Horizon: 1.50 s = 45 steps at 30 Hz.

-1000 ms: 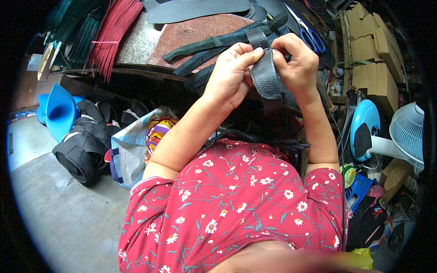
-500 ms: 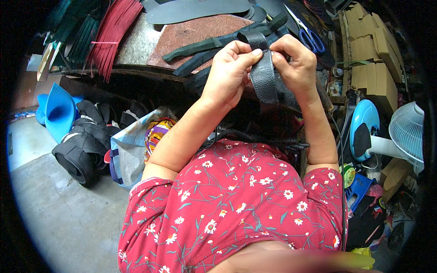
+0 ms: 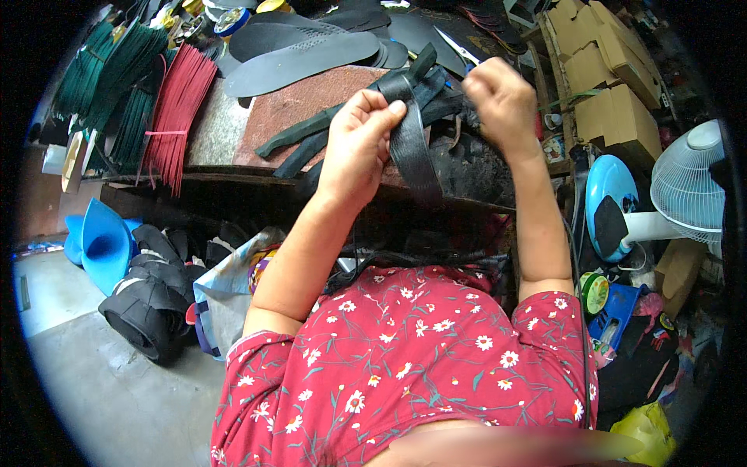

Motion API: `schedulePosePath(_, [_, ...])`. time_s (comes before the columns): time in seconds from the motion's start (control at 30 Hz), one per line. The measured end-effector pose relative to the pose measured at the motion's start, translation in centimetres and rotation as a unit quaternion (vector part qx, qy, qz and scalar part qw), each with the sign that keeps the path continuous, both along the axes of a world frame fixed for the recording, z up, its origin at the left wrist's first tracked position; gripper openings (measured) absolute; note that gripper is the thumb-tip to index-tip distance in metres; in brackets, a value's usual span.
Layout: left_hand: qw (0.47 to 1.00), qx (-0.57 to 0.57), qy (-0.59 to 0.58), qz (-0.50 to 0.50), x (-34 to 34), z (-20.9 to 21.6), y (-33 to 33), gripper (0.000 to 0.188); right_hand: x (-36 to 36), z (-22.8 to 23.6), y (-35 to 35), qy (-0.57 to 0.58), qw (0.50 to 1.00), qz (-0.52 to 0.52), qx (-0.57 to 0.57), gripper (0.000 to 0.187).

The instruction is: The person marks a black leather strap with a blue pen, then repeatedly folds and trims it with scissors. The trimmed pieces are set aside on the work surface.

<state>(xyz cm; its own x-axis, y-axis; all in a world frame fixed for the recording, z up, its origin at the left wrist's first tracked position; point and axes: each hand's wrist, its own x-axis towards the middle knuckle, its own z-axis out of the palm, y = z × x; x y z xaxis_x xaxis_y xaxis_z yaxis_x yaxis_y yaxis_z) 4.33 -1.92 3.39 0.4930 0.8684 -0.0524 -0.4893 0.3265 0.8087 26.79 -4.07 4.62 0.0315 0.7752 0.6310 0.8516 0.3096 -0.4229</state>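
A dark, grained leather-like strap [image 3: 414, 148] hangs in a curve, its upper part pinched between the thumb and bent fingers of my left hand [image 3: 359, 136]. Apart from it, to the right, my right hand [image 3: 502, 101] is raised with curled fingers, partly smeared by motion. Whatever it may hold cannot be made out. Just beyond this hand lie scissors [image 3: 457, 48], blades pointing away to the left; the hand covers most of their handles. Dark strips [image 3: 307, 132] lie on the bench behind my left hand.
Grey sole-shaped sheets [image 3: 299, 66] lie on the bench beyond a reddish board [image 3: 284, 105]. Red strips [image 3: 175, 117] and green strips [image 3: 117, 70] are bundled at left. Cardboard boxes [image 3: 622, 117] and a fan [image 3: 689, 183] stand at right. Black rolled material [image 3: 144, 311] sits on the floor.
My right hand has let go of the strap and moved away to the right. My left hand still holds the strap, which now hangs longer below it. The whole view has shifted.
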Motion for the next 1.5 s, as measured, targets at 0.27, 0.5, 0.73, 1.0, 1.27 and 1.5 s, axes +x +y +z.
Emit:
schedulePosePath(0.27, [0.997,-0.024,-0.069,-0.013,-0.6,1.0,1.3,0.018,4.5,-2.2,3.0,-0.113,0.904,-0.282,-0.301,0.043])
schedulePosePath(0.5, [0.995,0.008,-0.085,0.055,-1.3,1.1,1.9,0.021,6.4,-2.3,4.0,-0.083,0.885,-0.294,-0.35,0.047])
schedulePosePath(0.73, [0.992,0.033,-0.079,0.091,-2.6,0.7,2.9,0.02,2.4,-0.8,-1.8,0.377,0.905,-0.001,-0.198,0.014])
schedulePosePath(1.0, [0.987,0.093,-0.055,0.119,-2.0,0.8,2.5,0.018,-3.4,-1.4,-9.2,0.404,0.775,0.207,-0.439,0.075])
schedulePosePath(1.27, [0.982,0.147,-0.003,0.116,-1.0,1.0,1.2,0.022,-4.9,-1.1,-8.9,0.351,0.828,0.166,-0.405,0.024])
schedulePosePath(1.5, [0.987,0.119,-0.018,0.104,-1.0,1.1,1.2,0.023,-5.6,-1.4,-9.1,0.444,0.795,0.141,-0.389,0.016])
